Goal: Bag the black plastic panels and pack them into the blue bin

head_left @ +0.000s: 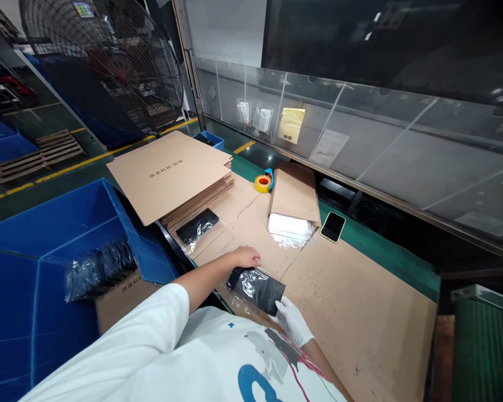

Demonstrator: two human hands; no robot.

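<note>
A flat black panel in a clear plastic bag [257, 287] lies just in front of my body, above the cardboard-covered table. My right hand [294, 322], in a white glove, grips its right end with fingers curled round the lower corner. At the panel's far left edge is my bare left hand [246, 257], its fingers loosely stretched to the right and slightly apart. Part of the bag hangs loose toward my shirt. Farther off to the left, another bagged black panel [198, 226] rests beside a stack of flat cardboard sheets [171, 173].
A blue bin [12, 279] at left holds several bagged dark pieces [100, 268]. Toward the back lie yellow tape [262, 183], a cardboard box [295, 190] with shiny white material at its front, and a phone [332, 227]. A clear partition [360, 134] runs behind the table.
</note>
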